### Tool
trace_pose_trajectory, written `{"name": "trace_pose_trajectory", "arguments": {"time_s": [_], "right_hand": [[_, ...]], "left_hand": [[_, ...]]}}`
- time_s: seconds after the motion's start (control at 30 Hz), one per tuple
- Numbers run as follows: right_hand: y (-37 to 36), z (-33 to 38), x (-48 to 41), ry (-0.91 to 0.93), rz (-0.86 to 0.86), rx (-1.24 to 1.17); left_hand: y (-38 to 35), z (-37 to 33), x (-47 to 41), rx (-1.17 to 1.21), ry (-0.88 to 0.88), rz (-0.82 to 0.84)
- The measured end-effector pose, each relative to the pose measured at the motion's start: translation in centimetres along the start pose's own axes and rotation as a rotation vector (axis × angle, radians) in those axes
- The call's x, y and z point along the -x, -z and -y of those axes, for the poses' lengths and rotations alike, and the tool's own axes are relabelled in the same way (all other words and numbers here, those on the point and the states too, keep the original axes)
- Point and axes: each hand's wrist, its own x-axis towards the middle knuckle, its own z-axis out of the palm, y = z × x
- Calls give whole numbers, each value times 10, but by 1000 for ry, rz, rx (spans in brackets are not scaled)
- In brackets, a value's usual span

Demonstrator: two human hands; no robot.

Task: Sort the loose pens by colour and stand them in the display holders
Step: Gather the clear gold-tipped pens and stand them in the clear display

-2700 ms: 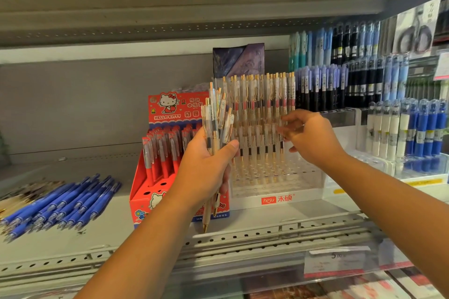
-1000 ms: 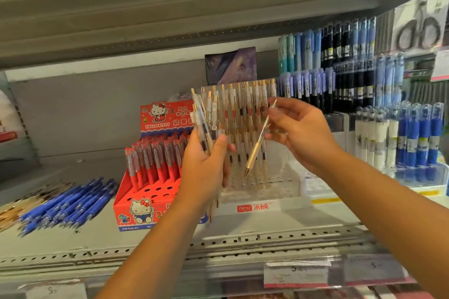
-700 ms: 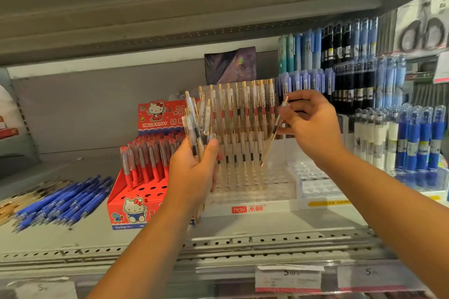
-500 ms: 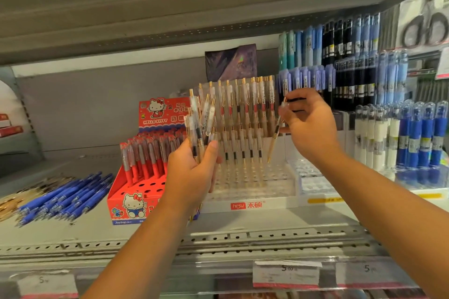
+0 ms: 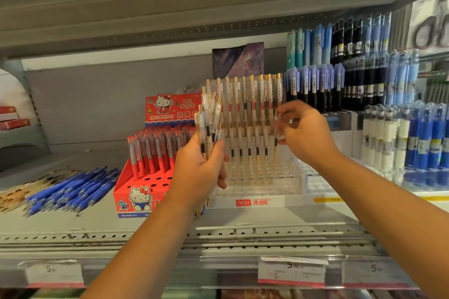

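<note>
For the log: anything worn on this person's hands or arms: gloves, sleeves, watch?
Nothing worn shows. The left hand and right hand are bare: no gloves, rings or watch. The left forearm and right forearm are bare to the frame edge, no sleeve visible.

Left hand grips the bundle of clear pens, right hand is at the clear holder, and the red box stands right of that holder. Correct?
No. The head view shows the red box standing left of the holder, not right. The rest holds: the left hand grips the bundle and the right hand is at the holder.
</note>
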Motion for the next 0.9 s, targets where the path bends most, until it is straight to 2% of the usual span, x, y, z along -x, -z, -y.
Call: {"name": "trace_pose_trajectory", "arguments": {"time_s": [0.13,0.33,0.57,0.67,0.73,0.77,0.9], "right_hand": [[-4,-1,1,-48,72,81],[-2,0,4,-30,44,235],[2,1,10,-30,59,299],[2,9,16,122,-59,466],[-2,23,21,246,-78,392],[-5,30,24,265,-27,297],[-20,53,37,136,287,-98]], "left_hand": [[-1,-1,1,4,33,16],[0,-5,3,47,62,30],[-1,-4,4,57,44,50],[0,-3,4,62,44,55],[0,-1,3,58,45,56],[0,-1,2,56,44,55],[0,-1,2,73,37,64]]}}
